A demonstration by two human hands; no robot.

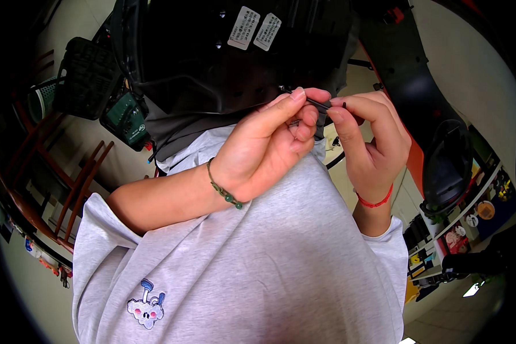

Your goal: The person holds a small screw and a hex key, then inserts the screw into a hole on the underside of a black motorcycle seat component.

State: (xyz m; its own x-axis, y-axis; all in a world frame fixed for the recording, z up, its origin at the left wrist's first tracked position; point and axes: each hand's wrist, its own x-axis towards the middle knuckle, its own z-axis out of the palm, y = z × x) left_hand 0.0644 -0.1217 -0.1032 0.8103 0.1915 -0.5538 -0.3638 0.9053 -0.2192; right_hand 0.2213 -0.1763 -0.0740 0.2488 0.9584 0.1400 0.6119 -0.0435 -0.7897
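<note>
Head view: a thin dark rod (318, 104) is up between my two hands, just in front of a large black shell (212, 74). Its long axis slants across, one end toward the upper left and the shell, the other toward the lower right. My left hand (264, 135) pinches it between thumb and forefinger, the other fingers curled by a small ridged metal piece (294, 123). My right hand (378, 135) grips the right end between thumb and forefinger; these fingertips hide part of the rod. The shell blocks the space behind, with two white labels (243, 27) on it. Farther left I see a black tool case (86, 80), a green case (127, 123) beside it, and wooden chairs (86, 183); to the right, a black panel (407, 74) with an orange edge.
</note>
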